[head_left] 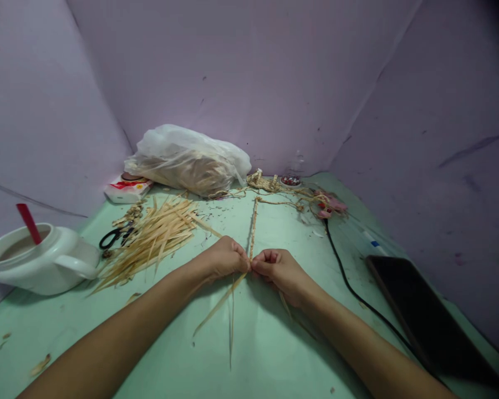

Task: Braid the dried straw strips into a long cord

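Observation:
A thin braid of straw-coloured strips [253, 227] runs away from me down the middle of the table, its far end near a strand of cord. My left hand [229, 258] pinches the near end of this braid from the left. Against it, almost fingertip to fingertip, my right hand [279, 271] pinches the same spot. Loose strips [218, 311] hang out from under both hands toward me, some to the left and one or two under the right wrist. The exact crossing of strips between the fingertips is hidden.
Left lie a pile of dry strips [162, 233], black-handled scissors [110, 238] and a white pot [58, 260] with a red handle in it. A plastic bag [191, 158] sits behind. On the right are a black cable [345, 280], a phone-like dark slab [424, 316] and a pink item [332, 205].

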Demonstrator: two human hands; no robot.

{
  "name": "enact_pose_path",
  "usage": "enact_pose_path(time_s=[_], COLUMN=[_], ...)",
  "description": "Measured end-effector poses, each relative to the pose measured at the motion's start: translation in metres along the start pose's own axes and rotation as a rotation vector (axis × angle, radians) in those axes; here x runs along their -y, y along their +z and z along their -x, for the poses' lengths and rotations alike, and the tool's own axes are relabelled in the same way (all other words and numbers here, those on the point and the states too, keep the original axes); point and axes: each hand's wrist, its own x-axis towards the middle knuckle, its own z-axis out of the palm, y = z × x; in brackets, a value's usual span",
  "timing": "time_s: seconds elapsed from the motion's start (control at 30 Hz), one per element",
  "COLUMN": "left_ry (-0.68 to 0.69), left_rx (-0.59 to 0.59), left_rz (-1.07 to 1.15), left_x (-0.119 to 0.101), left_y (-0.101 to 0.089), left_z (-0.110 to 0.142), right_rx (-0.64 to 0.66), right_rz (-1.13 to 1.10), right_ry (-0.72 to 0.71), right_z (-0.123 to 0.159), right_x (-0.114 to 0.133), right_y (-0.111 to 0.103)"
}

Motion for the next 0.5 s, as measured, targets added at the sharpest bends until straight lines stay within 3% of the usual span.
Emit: enact_pose_path(time_s=[0.27,0.4,0.5], left_ry=[0.058,0.088,0.1], left_rx=[-0.135,-0.292,-0.311], left_rz=[-0.474,-0.668,-0.716], left_x=[0.001,-0.008,-0.011], left_y=[-0.006,0.014,0.034], left_z=[0.01,0.029,0.04], right_rx=[0.011,-0.017,-0.021], right_rz=[-0.063,-0.135,-0.209], right_ry=[-0.06,-0.049,-0.046], right_z=[0.001,0.003,0.003], right_x=[-0.007,-0.008,-0.01], right_y=[0.004,0.006,0.006])
